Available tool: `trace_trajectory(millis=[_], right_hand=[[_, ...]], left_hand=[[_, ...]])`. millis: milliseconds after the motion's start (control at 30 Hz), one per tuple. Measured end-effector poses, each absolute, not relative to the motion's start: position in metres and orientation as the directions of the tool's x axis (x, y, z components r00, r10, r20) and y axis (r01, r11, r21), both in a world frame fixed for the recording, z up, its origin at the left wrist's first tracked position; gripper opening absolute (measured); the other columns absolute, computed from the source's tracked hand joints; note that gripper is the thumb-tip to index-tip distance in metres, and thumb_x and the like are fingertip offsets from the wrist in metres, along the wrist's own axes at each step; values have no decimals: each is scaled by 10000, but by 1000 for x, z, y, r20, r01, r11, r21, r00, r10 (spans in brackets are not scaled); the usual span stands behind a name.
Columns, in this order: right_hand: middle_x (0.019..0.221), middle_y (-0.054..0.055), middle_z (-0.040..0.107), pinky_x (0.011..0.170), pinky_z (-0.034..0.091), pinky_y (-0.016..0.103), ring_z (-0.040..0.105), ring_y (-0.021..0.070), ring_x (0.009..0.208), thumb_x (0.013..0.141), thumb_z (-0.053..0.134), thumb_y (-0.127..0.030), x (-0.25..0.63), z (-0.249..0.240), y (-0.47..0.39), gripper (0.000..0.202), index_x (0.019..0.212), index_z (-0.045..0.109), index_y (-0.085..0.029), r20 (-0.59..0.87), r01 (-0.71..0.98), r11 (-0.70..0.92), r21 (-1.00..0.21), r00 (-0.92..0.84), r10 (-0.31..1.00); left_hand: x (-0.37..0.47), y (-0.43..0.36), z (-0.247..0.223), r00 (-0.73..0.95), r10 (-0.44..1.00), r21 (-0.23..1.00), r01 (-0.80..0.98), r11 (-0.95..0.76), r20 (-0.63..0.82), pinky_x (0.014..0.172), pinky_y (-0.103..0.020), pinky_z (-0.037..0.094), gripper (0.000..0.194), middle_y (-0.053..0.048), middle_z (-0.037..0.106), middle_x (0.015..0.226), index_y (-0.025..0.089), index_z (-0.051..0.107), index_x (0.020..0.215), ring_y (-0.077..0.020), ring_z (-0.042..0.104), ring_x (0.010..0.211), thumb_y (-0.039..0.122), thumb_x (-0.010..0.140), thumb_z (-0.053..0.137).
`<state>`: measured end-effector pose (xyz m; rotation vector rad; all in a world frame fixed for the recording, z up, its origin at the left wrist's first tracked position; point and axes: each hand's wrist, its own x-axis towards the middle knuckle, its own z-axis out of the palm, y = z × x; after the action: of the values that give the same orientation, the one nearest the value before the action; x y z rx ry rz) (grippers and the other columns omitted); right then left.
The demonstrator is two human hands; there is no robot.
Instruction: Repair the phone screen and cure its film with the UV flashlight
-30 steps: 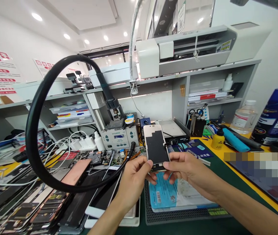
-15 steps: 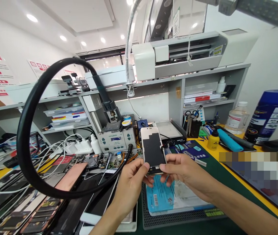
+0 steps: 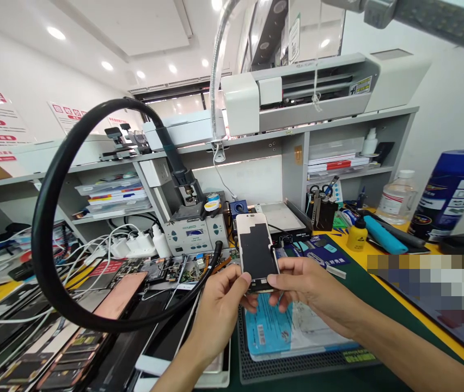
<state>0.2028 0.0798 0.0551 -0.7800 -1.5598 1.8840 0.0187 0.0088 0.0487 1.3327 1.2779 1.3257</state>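
A phone screen assembly [image 3: 256, 245], its back side toward me with a black sheet and a pale metal border, is held up between both hands. My left hand [image 3: 224, 296] pinches its lower left corner, thumb on the near face. At the lower right corner my right hand [image 3: 301, 280] grips it the same way, fingers curled behind. Below the hands lies a blue and white packet [image 3: 273, 332] on a dark perforated mat [image 3: 264, 373]. The fingertips behind the screen are partly hidden.
A thick black hose [image 3: 38, 239] loops on the left from a grey rework station [image 3: 193, 235]. Opened phones and parts [image 3: 80, 348] crowd the left bench. A yellow bottle [image 3: 356, 235], a blue spray can [image 3: 448, 196] and a clear bottle [image 3: 397, 198] stand at right.
The view has shifted very slightly. Both hands keep the same hold on the phone screen assembly, with almost no movement.
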Motion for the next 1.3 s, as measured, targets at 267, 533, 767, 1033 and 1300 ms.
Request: trace_trajectory(millis=[267, 533, 767, 1033, 1300], right_hand=[[814, 36, 665, 639, 507, 296, 662, 184, 751, 797, 809, -452, 203, 54, 81, 334, 897, 737, -142, -74, -46, -143, -989, -677, 732], [738, -2, 620, 623, 499, 289, 654, 180, 715, 770, 817, -397, 201, 52, 84, 293, 755, 640, -164, -55, -59, -126, -990, -666, 744], [665, -18, 605, 626, 487, 275, 652, 178, 710, 774, 810, -359, 203, 53, 87, 299, 691, 590, -174, -1, -53, -49, -997, -666, 746], [680, 0, 631, 628, 478, 273, 645, 178, 708, 792, 792, -409, 203, 55, 89, 291, 753, 650, -158, 19, -23, 6, -1000, -656, 755], [773, 36, 680, 662, 509, 308, 671, 202, 741, 834, 744, -496, 205, 54, 91, 350, 742, 683, -164, 2, -15, -11, -1000, -669, 743]], left_hand=[[18, 10, 50, -67, 989, 986, 107, -127, 134, 643, -289, 529, 348, -16, 631, 649, 167, 601, 719, -169, 631, 622, 469, 891, 616], [15, 11, 47, -59, 987, 980, 140, -140, 149, 650, -299, 529, 387, -5, 608, 641, 179, 581, 712, -172, 626, 624, 516, 901, 606], [14, 13, 43, -66, 985, 972, 185, -145, 160, 655, -292, 518, 423, -5, 603, 672, 170, 606, 766, -167, 619, 647, 567, 911, 584], [12, 15, 42, -59, 983, 968, 198, -157, 171, 651, -277, 502, 421, -12, 625, 672, 165, 624, 770, -164, 621, 650, 563, 905, 604], [11, 16, 45, -34, 996, 997, 22, -78, 79, 625, -299, 538, 359, -22, 644, 670, 146, 658, 776, -153, 623, 591, 476, 911, 621]])
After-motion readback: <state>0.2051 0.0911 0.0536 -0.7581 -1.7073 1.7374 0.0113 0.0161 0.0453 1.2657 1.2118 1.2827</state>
